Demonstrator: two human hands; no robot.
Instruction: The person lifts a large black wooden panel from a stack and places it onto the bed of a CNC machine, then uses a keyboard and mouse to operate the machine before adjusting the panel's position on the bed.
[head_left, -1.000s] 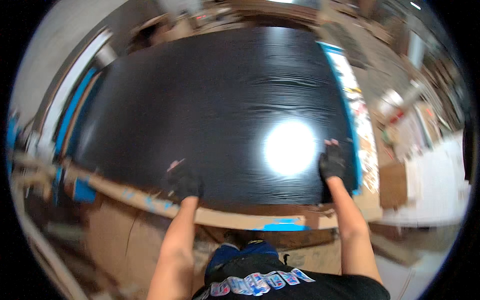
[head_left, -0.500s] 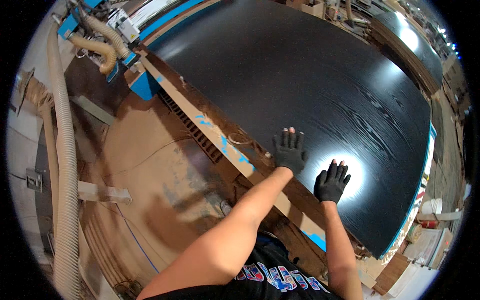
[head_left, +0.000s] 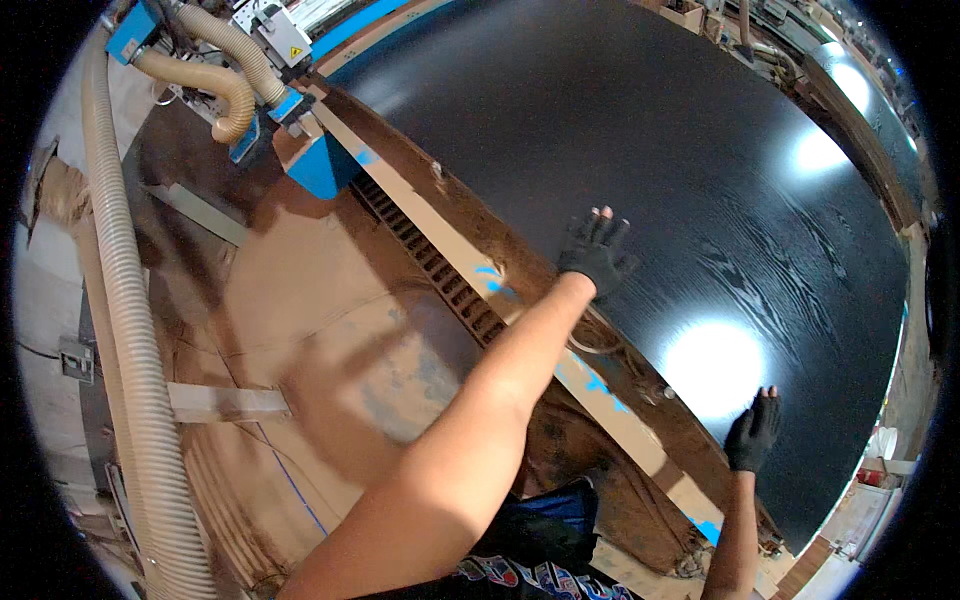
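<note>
A large black wood-grained panel (head_left: 560,140) lies flat across a machine bed. My left hand (head_left: 597,247), in a black glove with bare fingertips, rests flat on it close to its near left edge, fingers spread. Farther right, my right hand (head_left: 755,432) wears a matching glove and lies on the panel near its right-hand corner. Its fingers are stretched out, held fairly close together. Neither hand holds anything. Bright light reflects off the panel between the two hands.
Along the panel's near side runs a dusty machine rail (head_left: 430,225) with flaking blue paint and a slotted rack (head_left: 430,265). A blue machine head (head_left: 322,168) with ribbed hoses stands at upper left. A long ribbed hose (head_left: 130,330) hangs at the left. More panels (head_left: 865,130) are stacked at far right.
My hands have moved apart: the left slid farther up the panel, the right shifted right and lower in view toward the corner. The whole view has shifted too.
</note>
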